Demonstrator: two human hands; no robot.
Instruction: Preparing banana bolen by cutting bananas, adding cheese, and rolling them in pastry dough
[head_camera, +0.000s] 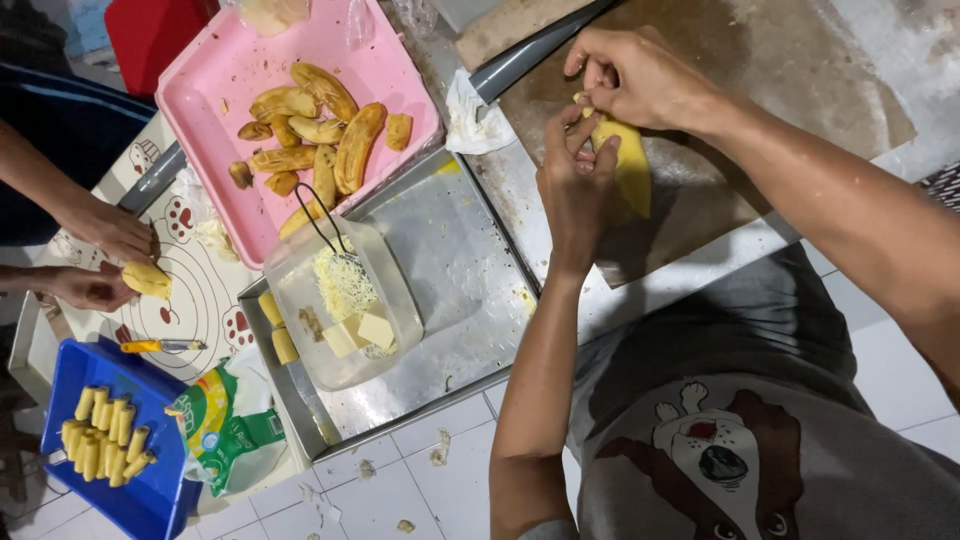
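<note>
My left hand (575, 190) and my right hand (630, 75) meet over a brown board (780, 70) at the top middle. Between them they hold a soft yellow dough piece (630, 170). The left hand's fingers curl around its left side. With its fingertips, the right hand pinches the top end. What is inside the dough is hidden.
A pink tray (210, 90) holds several bananas. On a metal tray (470, 280) stands a clear tub (300, 300) of grated cheese and cheese blocks. A blue tray (150, 490) carries several yellow rolls. A co-worker's hands (95, 260) hold another yellow piece at left, near a green packet (235, 420).
</note>
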